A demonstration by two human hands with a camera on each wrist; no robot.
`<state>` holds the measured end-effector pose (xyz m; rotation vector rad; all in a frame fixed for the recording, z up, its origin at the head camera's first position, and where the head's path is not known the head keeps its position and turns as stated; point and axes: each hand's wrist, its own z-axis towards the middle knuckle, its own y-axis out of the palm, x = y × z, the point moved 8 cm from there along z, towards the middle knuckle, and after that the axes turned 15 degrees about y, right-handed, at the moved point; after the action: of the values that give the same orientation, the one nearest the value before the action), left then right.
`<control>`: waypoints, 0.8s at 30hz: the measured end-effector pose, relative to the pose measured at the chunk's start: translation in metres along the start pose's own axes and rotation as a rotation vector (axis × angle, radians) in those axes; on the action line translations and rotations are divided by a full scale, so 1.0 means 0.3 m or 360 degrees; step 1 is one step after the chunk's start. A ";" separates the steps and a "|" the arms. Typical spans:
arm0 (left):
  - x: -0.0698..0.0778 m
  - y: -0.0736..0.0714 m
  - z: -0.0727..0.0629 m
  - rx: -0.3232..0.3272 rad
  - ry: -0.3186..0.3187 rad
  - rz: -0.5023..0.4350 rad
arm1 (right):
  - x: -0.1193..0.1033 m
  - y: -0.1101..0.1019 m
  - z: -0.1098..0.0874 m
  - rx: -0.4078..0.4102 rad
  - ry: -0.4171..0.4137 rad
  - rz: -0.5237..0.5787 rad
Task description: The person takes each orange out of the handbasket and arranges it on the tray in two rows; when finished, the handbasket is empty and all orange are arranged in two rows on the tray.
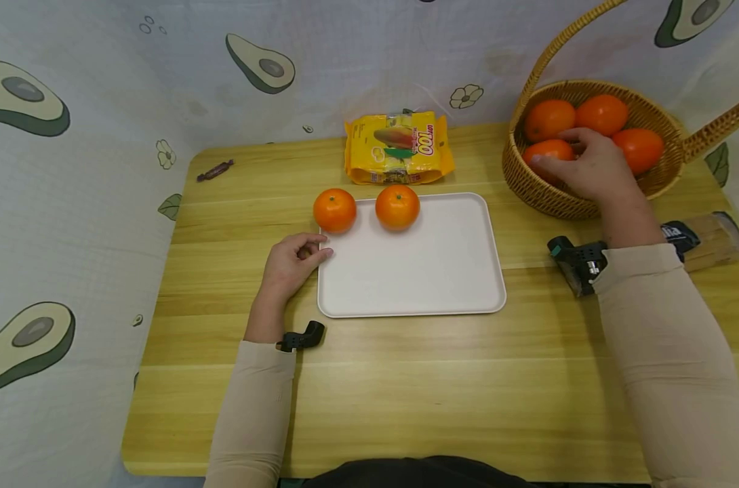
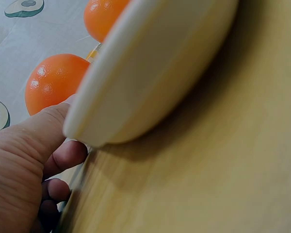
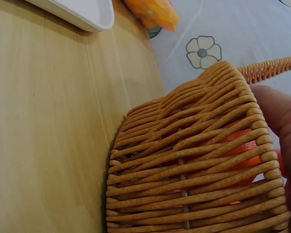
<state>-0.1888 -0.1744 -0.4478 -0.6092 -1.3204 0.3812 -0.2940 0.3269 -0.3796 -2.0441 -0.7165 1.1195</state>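
Observation:
A white rectangular tray [image 1: 412, 271] lies on the wooden table. Two oranges [image 1: 335, 211] with green stem spots stand at its far left, one on the corner and one along the back rim. My left hand [image 1: 290, 264] pinches the tray's left rim, thumb above and curled fingers below in the left wrist view. At the back right, my right hand [image 1: 595, 166] reaches into a wicker basket [image 1: 543, 193]. Thumb and fingers are around the front-left orange [image 1: 546, 150] there. In the right wrist view the basket wall [image 3: 194, 160] hides most of that grasp.
Behind the tray lies a yellow snack packet [image 1: 400, 146]. A small brown wrapped candy [image 1: 215, 170] is at the far left. Other orange-red fruits [image 1: 601, 114] fill the basket, whose tall handle [image 1: 549, 54] arches overhead. A clear-and-brown package [image 1: 714, 240] lies beside the right forearm.

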 end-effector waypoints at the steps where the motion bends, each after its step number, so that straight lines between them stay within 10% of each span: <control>1: 0.000 0.000 0.000 0.0000 -0.0003 -0.0002 | 0.003 -0.005 -0.001 0.0003 0.0013 0.0031; 24: -0.001 0.001 0.001 0.0000 0.0010 0.0005 | -0.070 -0.152 -0.137 0.0177 -0.0029 0.0552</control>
<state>-0.1891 -0.1745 -0.4482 -0.6125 -1.3133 0.3814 -0.2746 0.3267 -0.3176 -2.1145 -0.3039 1.3386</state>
